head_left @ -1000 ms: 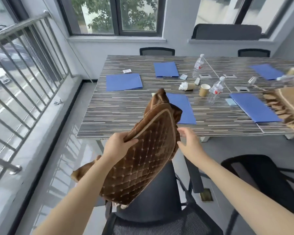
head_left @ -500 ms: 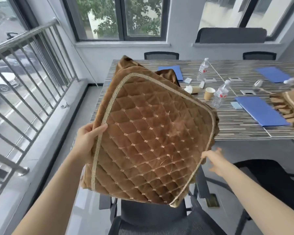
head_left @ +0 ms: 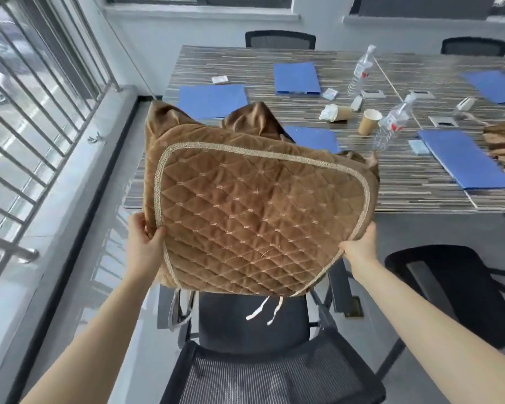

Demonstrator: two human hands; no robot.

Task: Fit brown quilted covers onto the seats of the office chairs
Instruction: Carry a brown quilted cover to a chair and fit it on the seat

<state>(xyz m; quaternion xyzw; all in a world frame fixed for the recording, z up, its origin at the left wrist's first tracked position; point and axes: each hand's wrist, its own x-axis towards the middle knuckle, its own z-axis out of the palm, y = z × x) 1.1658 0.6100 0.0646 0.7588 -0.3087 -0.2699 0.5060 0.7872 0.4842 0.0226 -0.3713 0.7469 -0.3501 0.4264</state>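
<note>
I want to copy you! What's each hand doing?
Left hand: grips the brown cover's left edge.
Right hand: grips its right edge.

Cover above chair seat.

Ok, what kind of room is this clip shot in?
Most likely an office meeting room: a long striped table laid with blue folders, water bottles and paper cups, with black mesh office chairs set around it and windows behind.
</note>
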